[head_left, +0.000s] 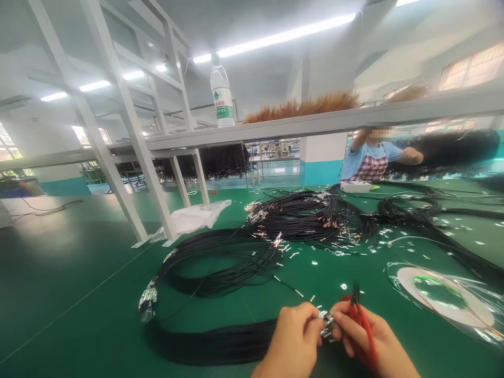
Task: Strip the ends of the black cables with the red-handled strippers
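My left hand [295,338] is closed on the end of a bundle of black cables [220,344], near the bottom of the view. Light-coloured wire ends [326,325] poke out between my two hands. My right hand [368,336] holds red-handled pliers [366,331] in the palm, their dark jaws pointing up and away. Its thumb and fingertips pinch at the wire ends, close to my left fingertips; exactly what they pinch is too small to tell. The held bundle curves left to a clump of silvery connectors [148,300].
More black cables [307,210] lie heaped on the green table [98,315], with white scraps scattered around. A white spool [409,281] lies at right. A metal rack [145,163] carries a water bottle [222,97]. Across the table is a co-worker [366,157] in a checked apron.
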Available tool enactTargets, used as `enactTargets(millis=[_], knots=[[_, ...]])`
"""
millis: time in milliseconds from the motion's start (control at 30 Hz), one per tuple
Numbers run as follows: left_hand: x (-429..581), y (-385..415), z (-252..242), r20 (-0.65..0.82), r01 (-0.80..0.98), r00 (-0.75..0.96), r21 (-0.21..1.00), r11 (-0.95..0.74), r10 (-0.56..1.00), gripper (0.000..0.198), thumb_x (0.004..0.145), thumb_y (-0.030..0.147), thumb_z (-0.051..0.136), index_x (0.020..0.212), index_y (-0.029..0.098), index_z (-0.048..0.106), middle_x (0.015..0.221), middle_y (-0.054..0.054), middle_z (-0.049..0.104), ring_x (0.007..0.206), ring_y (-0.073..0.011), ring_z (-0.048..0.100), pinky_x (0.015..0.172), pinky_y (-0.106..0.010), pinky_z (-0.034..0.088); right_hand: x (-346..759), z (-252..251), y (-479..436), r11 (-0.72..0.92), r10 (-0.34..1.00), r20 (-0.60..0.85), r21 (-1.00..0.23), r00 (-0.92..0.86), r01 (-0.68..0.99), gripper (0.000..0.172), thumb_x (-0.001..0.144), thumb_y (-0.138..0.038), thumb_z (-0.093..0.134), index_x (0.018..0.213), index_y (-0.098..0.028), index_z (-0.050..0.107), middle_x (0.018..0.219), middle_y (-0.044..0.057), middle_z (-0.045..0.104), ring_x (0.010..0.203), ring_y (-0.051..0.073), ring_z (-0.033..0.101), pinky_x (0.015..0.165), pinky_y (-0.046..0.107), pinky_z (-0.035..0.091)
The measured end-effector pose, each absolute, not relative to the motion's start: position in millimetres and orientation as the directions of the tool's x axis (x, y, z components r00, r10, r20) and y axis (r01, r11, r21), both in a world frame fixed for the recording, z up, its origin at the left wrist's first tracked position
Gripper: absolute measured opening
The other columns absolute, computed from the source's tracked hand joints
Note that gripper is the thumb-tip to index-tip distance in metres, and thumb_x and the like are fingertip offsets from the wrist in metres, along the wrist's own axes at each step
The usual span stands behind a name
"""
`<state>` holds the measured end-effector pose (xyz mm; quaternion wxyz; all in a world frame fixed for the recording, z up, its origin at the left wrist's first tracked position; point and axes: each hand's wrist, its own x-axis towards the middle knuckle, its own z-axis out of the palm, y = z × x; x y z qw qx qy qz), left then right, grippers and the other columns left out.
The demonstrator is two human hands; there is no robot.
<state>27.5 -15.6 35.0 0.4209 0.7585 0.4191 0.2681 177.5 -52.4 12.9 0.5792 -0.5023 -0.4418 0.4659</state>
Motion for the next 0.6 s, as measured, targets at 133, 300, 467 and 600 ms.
enactTargets(millis=[133,300,467,600], knots=[[25.2,-14.5,36.0,-0.054,0.352,0.543,0.921,-0.169,0.838,0.023,0.083,0.024,0.043,0.066,0.017,0.057,0.052,0.003,0.052,0.049,-0.0098,0.040,0.050,-0.022,0.028,172.3,14.8,-54.4,0.057,0.985,0.041,-0.994,0.166,-0.094,0.038,0.071,-0.056,0.068,0.065,-0.018,0.061,0.057,-0.001,0.060,0.042,0.010,0.044,0.044,0.024,0.030],[19.2,-13.5,37.3,-0.184,0.270,0.605,0.963,0.018,0.774,0.021,0.081,0.026,0.044,0.064,0.016,0.053,0.052,0.004,0.047,0.048,-0.0077,0.035,0.048,-0.022,0.024,170.3,15.1,-55.8,0.040,0.991,0.024,-0.992,0.128,-0.122,0.039,0.072,-0.055,0.068,0.065,-0.018,0.060,0.054,-0.002,0.057,0.042,0.009,0.044,0.045,0.023,0.027],[15.6,-15.5,44.9,-0.299,0.216,0.624,0.954,0.208,0.722,0.014,0.075,0.028,0.049,0.067,0.017,0.051,0.051,0.007,0.038,0.043,-0.0062,0.025,0.044,-0.023,0.017,170.0,15.5,-56.0,0.030,0.996,0.019,-0.990,0.086,-0.135,0.040,0.071,-0.056,0.068,0.065,-0.017,0.060,0.053,-0.002,0.056,0.041,0.009,0.042,0.045,0.023,0.026],[15.5,-15.4,44.4,-0.292,0.184,0.628,0.956,0.227,0.722,0.014,0.075,0.028,0.049,0.065,0.017,0.048,0.050,0.008,0.035,0.044,-0.0061,0.024,0.044,-0.023,0.017,170.6,15.1,-56.0,0.038,0.996,0.028,-0.992,0.082,-0.122,0.039,0.071,-0.055,0.068,0.064,-0.017,0.060,0.053,-0.002,0.056,0.040,0.009,0.043,0.045,0.023,0.027]])
